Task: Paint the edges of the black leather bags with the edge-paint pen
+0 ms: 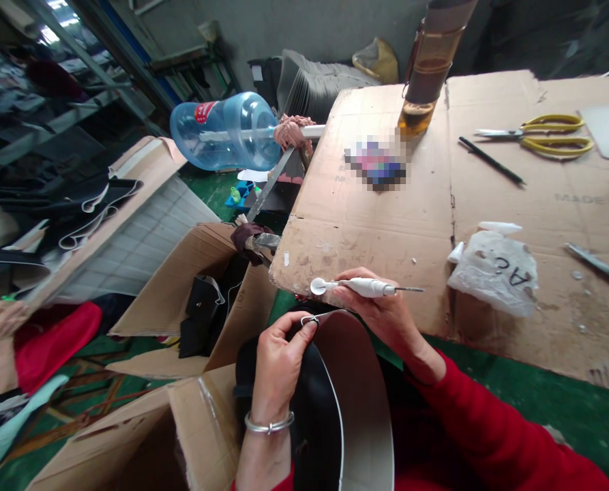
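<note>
My left hand (279,354), with a silver bracelet at the wrist, pinches the upper edge of a curved black piece with a pale inner side (358,382), where a small white loop of thread (310,320) shows at the fingertips. My right hand (380,310) holds a white-handled tool (368,287) just above the table's near left corner. Its thin metal shaft points right, and a round white end (318,286) sticks out to the left, close above my left fingertips.
The cardboard-covered table (376,232) carries yellow-handled scissors (554,136), a black pencil (492,161), a plastic bag (496,273) and a bottle of amber liquid (429,75). Open cardboard boxes (155,286) stand left, below a blue water jug (227,133). Another person's hand (0,324) is at far left.
</note>
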Demonstrator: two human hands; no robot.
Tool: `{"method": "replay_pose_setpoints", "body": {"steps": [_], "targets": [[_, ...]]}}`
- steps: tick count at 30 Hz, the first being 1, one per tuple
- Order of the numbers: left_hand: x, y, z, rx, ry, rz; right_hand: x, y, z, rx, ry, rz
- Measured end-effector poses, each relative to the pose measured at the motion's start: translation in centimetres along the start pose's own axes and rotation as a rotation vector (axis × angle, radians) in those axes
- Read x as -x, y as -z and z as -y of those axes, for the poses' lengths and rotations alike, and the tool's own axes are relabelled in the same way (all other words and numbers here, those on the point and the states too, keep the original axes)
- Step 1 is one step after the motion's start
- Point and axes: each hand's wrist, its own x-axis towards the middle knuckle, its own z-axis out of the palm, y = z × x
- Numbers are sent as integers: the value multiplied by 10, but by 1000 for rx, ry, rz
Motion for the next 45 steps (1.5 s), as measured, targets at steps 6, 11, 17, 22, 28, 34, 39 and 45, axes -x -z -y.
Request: {"method": "replay_pose_setpoints", "body": {"steps": [6,11,17,22,28,34,39,45], "targets": [[0,-1,-1,7,-12,-17,0,-1,-1,42,16,28],[0,-1,1,87,13,-20,1,-1,-3,98,33,47],[-3,-1,-3,193,49,-22,3,-1,-2,125,134,73],[-5,-1,-5,242,71,-50,4,-1,-3,185,132,74],[-6,3,-3,279,89,-41,4,-2,-1,50,60,12],[-6,4,-8,306,130,-15,4,7,0,-256,-45,58],[-5,3,-10,270,129,5,4,14,-3,-222,-9,178],[-3,3,-13,255,107,25,2,13,-3,-196,10,207]]}}
